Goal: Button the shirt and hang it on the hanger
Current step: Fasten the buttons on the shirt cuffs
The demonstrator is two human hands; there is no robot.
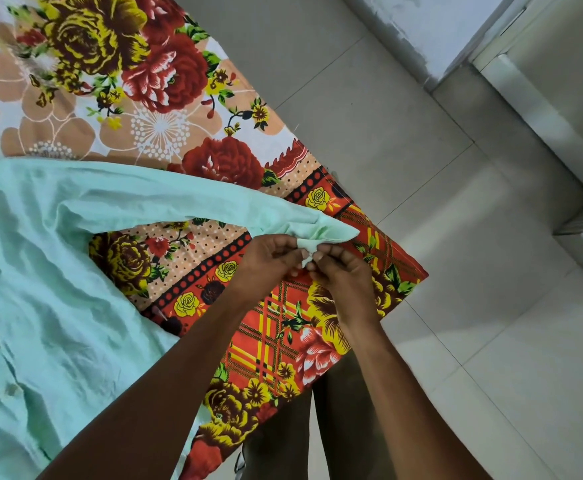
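Mint shirt (41, 271) on floral sheet (179, 109), cuff (324, 233) pinched between left hand (269, 261), right hand (345, 275)

My left hand (269, 261) and right hand (343, 271): bare, no rings, no watch; forearms unsleeved.

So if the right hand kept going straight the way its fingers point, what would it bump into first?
The right hand points up and left, so it would likely meet the sleeve cuff it already pinches, then the left hand just beyond, though depth is hard to judge.
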